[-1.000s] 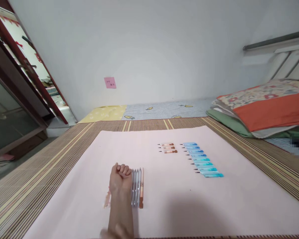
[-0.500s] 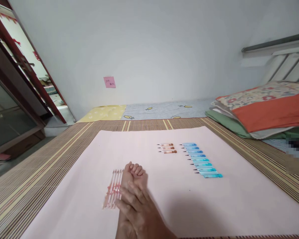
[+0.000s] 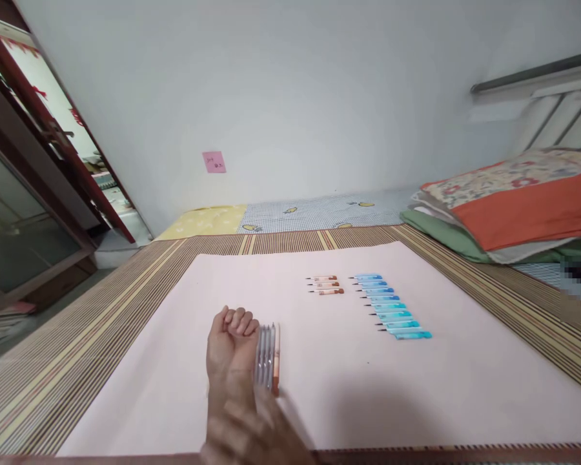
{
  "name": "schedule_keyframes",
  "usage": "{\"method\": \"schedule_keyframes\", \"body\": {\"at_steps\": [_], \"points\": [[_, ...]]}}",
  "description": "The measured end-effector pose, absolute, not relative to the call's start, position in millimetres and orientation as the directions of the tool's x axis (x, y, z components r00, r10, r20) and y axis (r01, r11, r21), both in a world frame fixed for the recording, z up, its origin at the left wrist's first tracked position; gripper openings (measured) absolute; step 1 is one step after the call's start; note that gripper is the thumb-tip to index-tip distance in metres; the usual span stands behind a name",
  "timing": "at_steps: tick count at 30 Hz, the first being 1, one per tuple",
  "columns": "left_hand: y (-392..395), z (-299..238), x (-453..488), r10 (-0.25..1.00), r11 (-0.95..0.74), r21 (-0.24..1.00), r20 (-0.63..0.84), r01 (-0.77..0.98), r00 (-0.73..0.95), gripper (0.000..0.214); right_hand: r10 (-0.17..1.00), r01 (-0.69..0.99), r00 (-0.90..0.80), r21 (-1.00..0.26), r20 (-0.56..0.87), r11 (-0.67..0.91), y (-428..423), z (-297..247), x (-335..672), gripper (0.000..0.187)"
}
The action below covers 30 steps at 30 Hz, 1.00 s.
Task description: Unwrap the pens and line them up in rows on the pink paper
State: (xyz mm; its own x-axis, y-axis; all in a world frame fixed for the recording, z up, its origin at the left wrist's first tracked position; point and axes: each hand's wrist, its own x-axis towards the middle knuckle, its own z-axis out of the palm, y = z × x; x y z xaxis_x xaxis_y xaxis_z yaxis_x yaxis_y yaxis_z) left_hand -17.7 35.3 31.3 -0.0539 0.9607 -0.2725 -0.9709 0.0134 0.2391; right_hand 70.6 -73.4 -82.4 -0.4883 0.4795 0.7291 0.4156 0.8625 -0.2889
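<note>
My left hand [image 3: 232,342] lies palm up on the pink sheet [image 3: 348,387], its fingers curled in with nothing showing in them. Touching its right side lies a close row of grey pens and one orange pen [image 3: 268,356], pointing away from me. My right hand [image 3: 254,434] is low in the picture over my left wrist, smeared by motion. Further back lie a short row of three orange pens [image 3: 325,285] and a longer slanted row of several blue pens [image 3: 390,307].
The pink sheet covers a striped woven mat [image 3: 77,349] on a bed. Folded bedding with an orange cover [image 3: 518,206] is stacked at the right. A white wall with a pink note [image 3: 214,161] stands behind; a dark-framed door [image 3: 33,161] is at the left.
My left hand slid back to the left, hiding the pink pens it had uncovered and baring the grey and orange ones again. My right hand drew back from over my left hand toward me.
</note>
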Motion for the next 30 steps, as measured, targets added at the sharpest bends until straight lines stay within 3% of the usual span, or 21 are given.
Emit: {"method": "schedule_keyframes", "body": {"at_steps": [2,5,9,15,19,22,25,30], "points": [[32,35,-16,0.964,0.028,0.240,-0.263,-0.970,-0.038,0.038,0.599,0.531,-0.310,-0.388,0.738,0.753,-63,-78,96,0.048],[31,36,-23,0.962,-0.029,0.263,-0.254,-0.964,-0.098,0.038,0.813,0.629,-0.172,-0.573,0.556,0.525,-46,-72,118,0.039],[35,29,-33,0.941,-0.077,0.277,-0.297,-0.958,-0.162,0.039,0.914,0.739,-0.222,-0.553,0.339,0.384,-35,-75,116,0.029],[42,22,-32,0.940,-0.032,0.251,-0.320,-0.967,-0.115,0.037,0.963,0.823,-0.206,-0.502,0.173,0.266,-27,-72,117,0.030],[45,19,-31,0.944,-0.005,0.240,-0.318,-0.971,-0.083,0.037,0.984,0.803,-0.163,-0.570,0.077,0.178,-17,-63,143,0.037],[47,17,-28,0.940,0.004,0.233,-0.332,-0.972,-0.076,0.037,0.991,0.763,-0.132,-0.640,-0.013,0.093,-13,-57,157,0.029],[48,15,-24,0.932,0.010,0.218,-0.354,-0.976,-0.070,0.036,0.991,0.773,-0.133,-0.626,-0.010,0.097,-14,-56,160,0.018],[51,11,-22,0.931,0.017,0.218,-0.360,-0.976,-0.064,0.037,0.986,0.800,-0.160,-0.581,0.040,0.153,-27,-57,147,0.016]]}}
